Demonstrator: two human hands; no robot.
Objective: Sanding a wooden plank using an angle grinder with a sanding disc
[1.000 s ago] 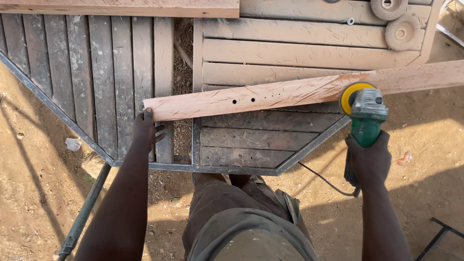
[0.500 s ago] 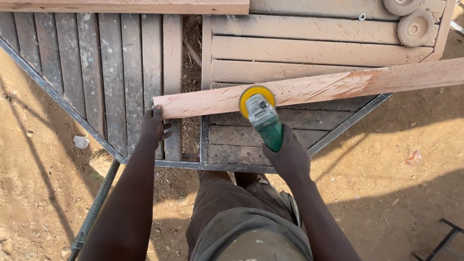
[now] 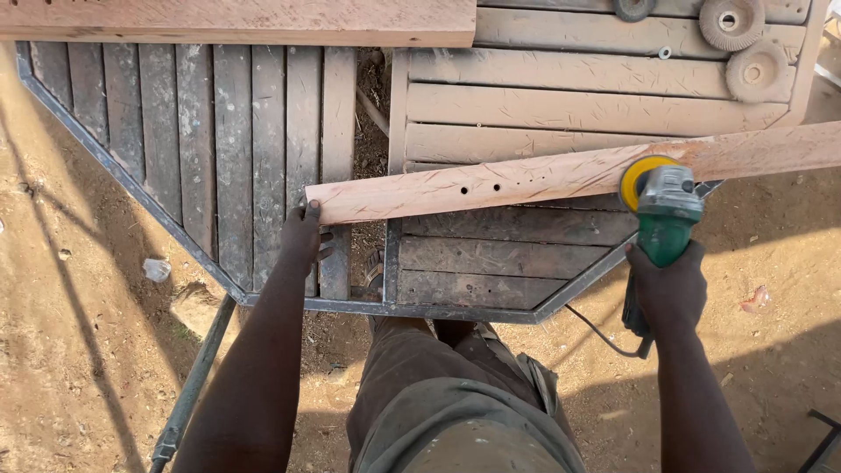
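While the left hand (image 3: 302, 236) grips the plank (image 3: 561, 175) end, the right hand (image 3: 667, 293) clasps the grinder (image 3: 661, 206).

Slatted table (image 3: 526, 96), plank (image 3: 526, 180), discs (image 3: 731, 22)

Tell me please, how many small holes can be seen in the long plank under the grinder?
2. Both sit in the long plank, side by side near its middle: one hole on the left, the other hole just to its right. More may be hidden under the grinder.
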